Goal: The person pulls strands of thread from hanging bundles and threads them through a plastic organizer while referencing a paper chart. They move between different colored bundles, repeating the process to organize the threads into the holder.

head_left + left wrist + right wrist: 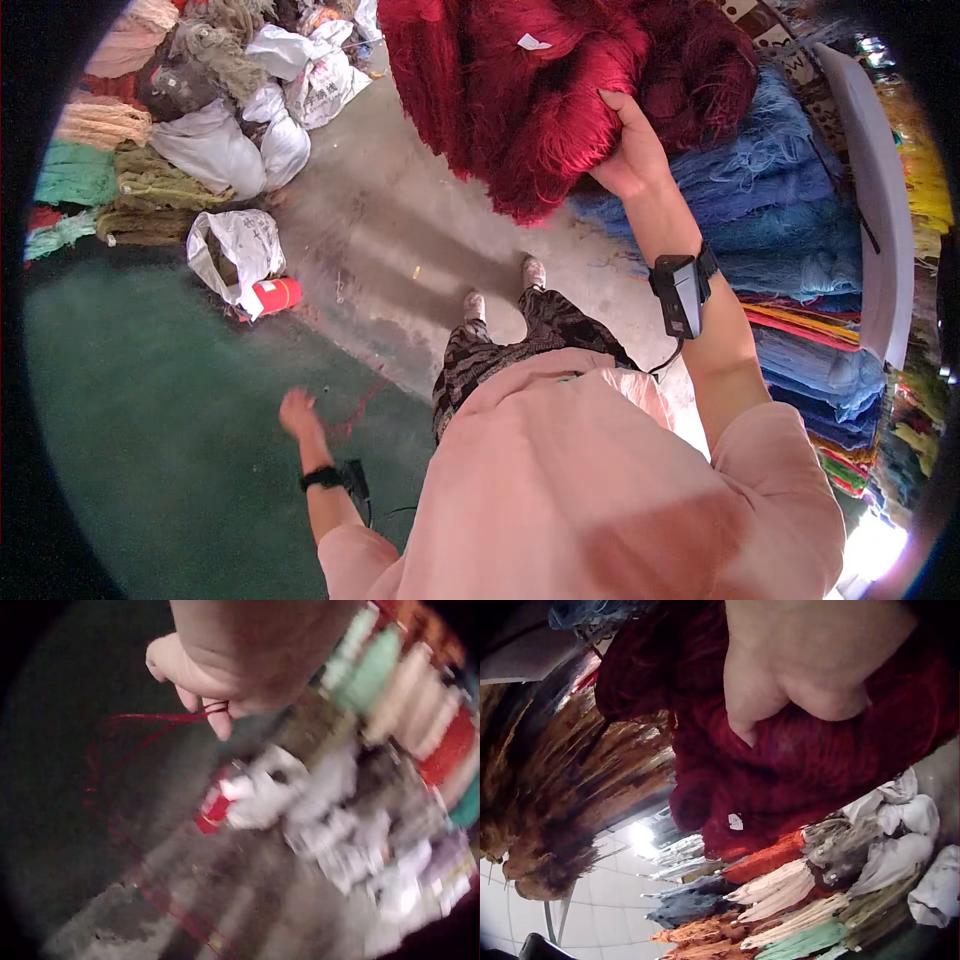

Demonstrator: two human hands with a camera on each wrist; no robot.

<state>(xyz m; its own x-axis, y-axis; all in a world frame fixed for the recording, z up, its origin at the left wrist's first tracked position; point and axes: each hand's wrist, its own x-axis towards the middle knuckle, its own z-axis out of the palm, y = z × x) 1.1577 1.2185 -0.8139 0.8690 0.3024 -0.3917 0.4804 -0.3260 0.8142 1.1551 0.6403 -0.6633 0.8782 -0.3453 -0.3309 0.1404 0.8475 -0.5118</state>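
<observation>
- My right hand (pixel 635 155) grips the bright red yarn (pixel 560 115), thumb laid over its strands; the rest of its fingers are hidden, so I cannot tell how they lie.
- That yarn hangs at the far side, in front of me, with a small white tag (pixel 534 42) on it; darker red yarn (pixel 710 75) hangs just to its right.
- My left hand (pixel 298 412) is low at the left, over the green floor (pixel 150 400); its fingers curl round a thin red thread (pixel 161 718), which trails away from them.
- Blue yarn (pixel 770 190) is stacked to the right.
- To the left, an open white bag (pixel 255 240) touches a red roll (pixel 278 294); white sacks (pixel 212 148) lie farther off; my 2 shoes (pixel 534 273) show near the middle.
</observation>
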